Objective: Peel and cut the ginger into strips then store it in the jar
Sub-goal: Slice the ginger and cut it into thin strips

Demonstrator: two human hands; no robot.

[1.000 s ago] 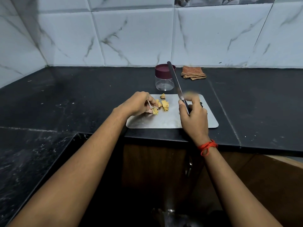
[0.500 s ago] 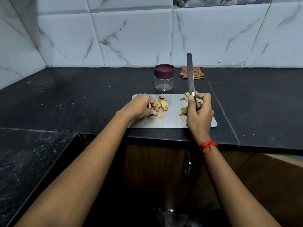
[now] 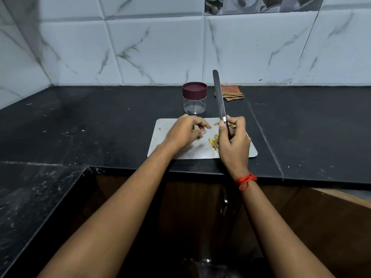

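A steel cutting board [image 3: 200, 152] lies on the black counter. Cut ginger strips [image 3: 214, 141] sit on it between my hands, with more bits by my right thumb. My left hand [image 3: 185, 132] hovers low over the board's middle with fingers loosely bent, covering the other ginger pieces; I see nothing pinched in it. My right hand [image 3: 233, 140] grips the handle of the knife [image 3: 219, 97], whose blade points up and away, off the board. The clear jar [image 3: 194, 98] with its maroon lid on stands just behind the board.
A folded brown checked cloth [image 3: 230, 93] lies behind the knife by the tiled wall. One small ginger bit [image 3: 159, 128] sits near the board's left edge. The counter's front edge drops to a dark cabinet below my arms.
My left hand slid right across the board and let its fingers loosen over the ginger pieces. The knife stayed raised in my right hand, its blade leaning slightly left.
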